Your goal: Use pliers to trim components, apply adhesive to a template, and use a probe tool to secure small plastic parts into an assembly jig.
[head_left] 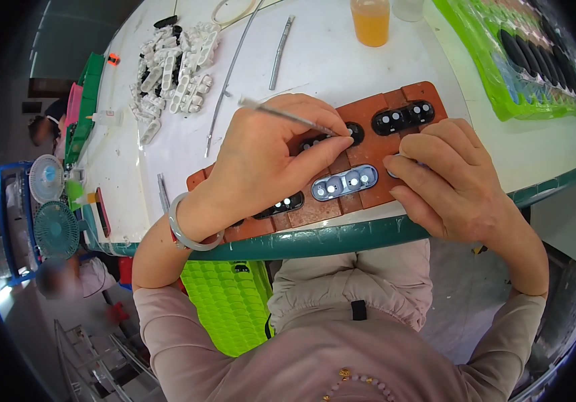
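Observation:
A brown jig board (341,208) with square seams lies along the near table edge. Set in it are small oblong parts: a black one with white dots (403,118) at the far right, a silvery one (345,182) in the middle, and another black one (281,205) partly behind my left wrist. My left hand (281,141) pinches a thin metal rod-like tool (288,116) between thumb and forefinger, over a black part mostly hidden beneath. My right hand (452,174) rests closed at the board's right end, its curled fingers covering most of a pale-edged piece.
White and black oblong parts (174,70) are heaped at the far left. Behind the board lie a metal rod (282,52) and a long thin wire (226,80). A cup of orange liquid (371,23) stands at the back, beside a bright green tray (486,84) of black parts.

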`<state>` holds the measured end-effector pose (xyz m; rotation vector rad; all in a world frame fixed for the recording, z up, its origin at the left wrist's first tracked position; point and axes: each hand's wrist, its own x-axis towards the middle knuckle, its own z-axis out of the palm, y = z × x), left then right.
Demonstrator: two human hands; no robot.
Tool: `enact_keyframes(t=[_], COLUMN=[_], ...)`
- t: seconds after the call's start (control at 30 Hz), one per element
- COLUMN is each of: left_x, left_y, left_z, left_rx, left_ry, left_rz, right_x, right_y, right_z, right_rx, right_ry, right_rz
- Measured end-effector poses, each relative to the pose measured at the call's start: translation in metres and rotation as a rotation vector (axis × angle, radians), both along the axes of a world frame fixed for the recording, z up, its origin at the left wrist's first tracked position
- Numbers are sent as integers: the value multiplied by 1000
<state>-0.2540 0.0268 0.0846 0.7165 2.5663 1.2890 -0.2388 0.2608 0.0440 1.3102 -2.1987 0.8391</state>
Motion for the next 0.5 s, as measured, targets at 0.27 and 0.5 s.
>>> enact_keyframes(t=[0.27,0.5], left_x=[0,4], left_y=[8,11], left_z=[11,8], left_rx=[-183,-215], left_ry=[-12,63], left_rz=[4,31], right_x=[2,3], right_y=[-16,-18], right_z=[-1,-6], right_rx=[54,52], right_ry=[-19,-36], right_rz=[-72,-59])
